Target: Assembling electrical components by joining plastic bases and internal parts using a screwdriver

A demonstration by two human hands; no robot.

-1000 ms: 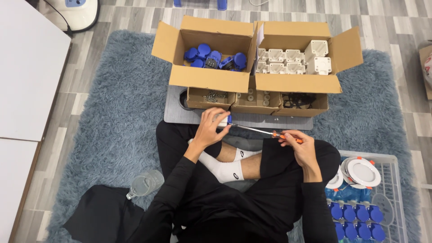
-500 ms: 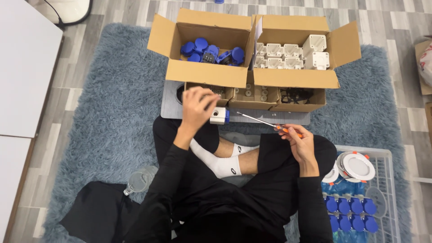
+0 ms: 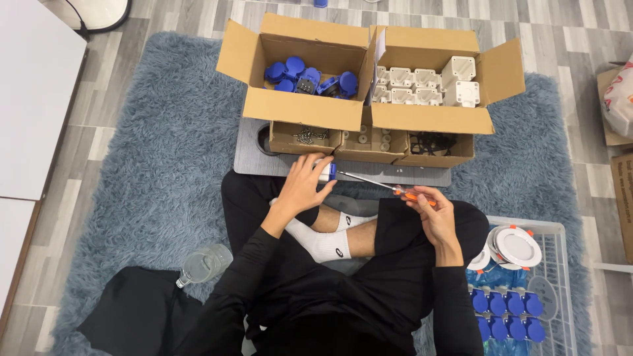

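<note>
My left hand (image 3: 304, 184) grips a small white and blue part (image 3: 328, 171) just in front of the low cardboard trays. My right hand (image 3: 432, 214) holds an orange-handled screwdriver (image 3: 412, 193); its thin shaft runs left, and the tip meets the part. Both hands hover over my crossed legs. Behind them stand two open cardboard boxes: the left box (image 3: 300, 109) holds several blue parts (image 3: 310, 78), the right box (image 3: 428, 118) holds several white square housings (image 3: 422, 86).
Three shallow trays (image 3: 369, 142) of small fittings sit on a grey board (image 3: 250, 161). A white wire basket (image 3: 560, 290) at my right holds blue pieces and round white discs. A clear bottle (image 3: 201, 264) and black cloth lie at my left on the blue-grey rug.
My left hand dipped toward the trays half a second ago and has come back with the part. The screwdriver tip again meets the part. The view has shifted slightly.
</note>
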